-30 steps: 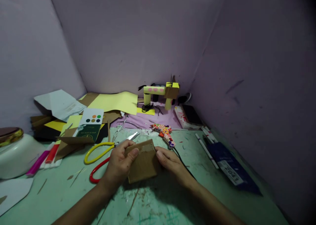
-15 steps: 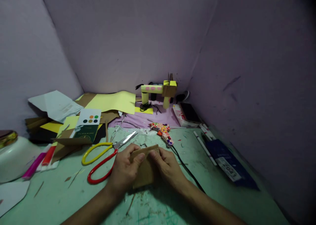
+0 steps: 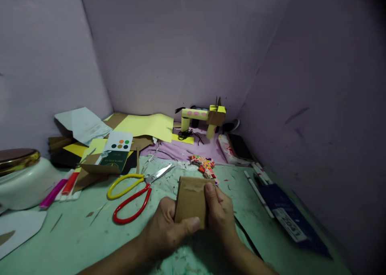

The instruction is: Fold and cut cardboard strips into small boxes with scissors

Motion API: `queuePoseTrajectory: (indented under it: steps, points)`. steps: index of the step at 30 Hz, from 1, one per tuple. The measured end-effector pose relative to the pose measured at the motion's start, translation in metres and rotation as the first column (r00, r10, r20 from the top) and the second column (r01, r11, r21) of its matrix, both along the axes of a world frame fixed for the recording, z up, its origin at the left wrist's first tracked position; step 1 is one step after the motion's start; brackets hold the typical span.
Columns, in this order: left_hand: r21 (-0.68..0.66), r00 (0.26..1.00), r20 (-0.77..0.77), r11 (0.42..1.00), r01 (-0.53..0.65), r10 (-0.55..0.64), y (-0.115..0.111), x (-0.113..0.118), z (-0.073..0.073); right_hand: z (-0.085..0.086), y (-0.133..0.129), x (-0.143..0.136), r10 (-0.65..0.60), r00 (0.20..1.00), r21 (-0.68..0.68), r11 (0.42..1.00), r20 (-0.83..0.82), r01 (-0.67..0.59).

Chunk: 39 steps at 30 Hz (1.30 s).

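Between both hands is a small folded brown cardboard piece (image 3: 192, 200), with a pale torn or glued strip near its upper edge. My left hand (image 3: 170, 226) grips its left side and lower edge, the thumb lying across the front. My right hand (image 3: 220, 210) pinches the right edge, thumb near the upper corner. Scissors with one yellow and one red handle (image 3: 132, 218) lie open to the left of the hands. Just behind the cardboard rests a floral-patterned glue gun (image 3: 205, 164), its black cord running past my right hand.
Yellow paper (image 3: 144, 126), cardboard scraps and a green booklet (image 3: 113, 160) lie back left. A yellow paper animal figure (image 3: 196, 114) stands at the back. Right are a phone (image 3: 239, 146), pens and a blue packet (image 3: 292, 214). A white container (image 3: 27, 186) sits left.
The cardboard has turned to show its face with the pale strip. My left thumb has moved down to its lower edge, and my right thumb rests at the right side. The view has shifted slightly left.
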<state>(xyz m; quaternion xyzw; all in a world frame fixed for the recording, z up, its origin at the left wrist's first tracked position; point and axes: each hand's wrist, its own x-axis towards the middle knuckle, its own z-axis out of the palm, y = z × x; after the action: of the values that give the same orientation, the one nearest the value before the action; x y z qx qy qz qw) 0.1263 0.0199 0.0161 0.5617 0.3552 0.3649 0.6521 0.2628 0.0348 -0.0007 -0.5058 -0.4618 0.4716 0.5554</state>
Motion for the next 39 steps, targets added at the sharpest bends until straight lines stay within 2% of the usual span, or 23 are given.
queuePoseTrajectory:
  steps: [4, 8, 10, 13, 15, 18, 21, 24, 26, 32, 36, 39]
  points:
    - [0.050, 0.998, -0.068, 0.999, -0.003, 0.007, 0.002, 0.002, 0.001, 0.002, 0.002, 0.004, -0.053, 0.998, 0.023, 0.998, 0.027, 0.052]
    - [0.000, 0.980, -0.161, 0.993, -0.117, 0.115, 0.007, 0.005, -0.002, 0.004, 0.009, 0.009, -0.156, 0.977, 0.064, 0.987, 0.143, 0.149]
    - [0.012, 0.974, -0.163, 0.988, -0.156, 0.156, 0.007, 0.005, -0.003, 0.005, 0.010, 0.008, -0.164, 0.973, 0.069, 0.986, 0.160, 0.155]
    - [0.022, 0.993, -0.078, 0.996, -0.089, 0.090, 0.003, 0.004, -0.002, 0.008, 0.009, 0.004, -0.085, 0.994, -0.037, 0.996, 0.067, 0.087]
    - [-0.024, 0.997, -0.036, 0.997, -0.072, 0.071, 0.003, 0.004, -0.004, 0.011, 0.010, 0.002, -0.048, 0.999, -0.095, 0.994, 0.002, 0.048]
    - [-0.108, 0.977, -0.050, 0.971, -0.212, 0.207, 0.010, 0.003, -0.007, 0.014, 0.015, 0.004, 0.037, 0.996, -0.168, 0.985, -0.076, -0.049]
    - [-0.127, 0.936, -0.062, 0.928, -0.351, 0.346, 0.020, -0.001, -0.007, 0.014, 0.019, 0.010, 0.252, 0.953, -0.283, 0.914, -0.168, -0.291]
    - [-0.134, 0.915, -0.060, 0.905, -0.403, 0.399, 0.025, -0.006, -0.003, 0.012, 0.018, 0.013, 0.417, 0.906, -0.266, 0.868, -0.069, -0.420]
    - [-0.129, 0.915, -0.062, 0.906, -0.403, 0.399, 0.023, -0.008, -0.002, 0.011, 0.016, 0.013, 0.425, 0.905, -0.213, 0.885, 0.004, -0.414]
    - [-0.072, 0.929, -0.052, 0.927, -0.369, 0.366, 0.016, -0.010, -0.007, 0.016, 0.006, 0.010, 0.339, 0.939, -0.065, 0.940, 0.049, -0.336]
    - [-0.015, 0.935, -0.095, 0.939, -0.345, 0.342, 0.017, -0.008, -0.004, 0.015, 0.010, 0.010, 0.361, 0.931, -0.056, 0.932, 0.058, -0.358]
    - [0.026, 0.923, -0.215, 0.947, -0.320, 0.318, 0.018, -0.007, 0.001, 0.010, 0.015, 0.013, 0.403, 0.913, -0.080, 0.914, 0.058, -0.398]
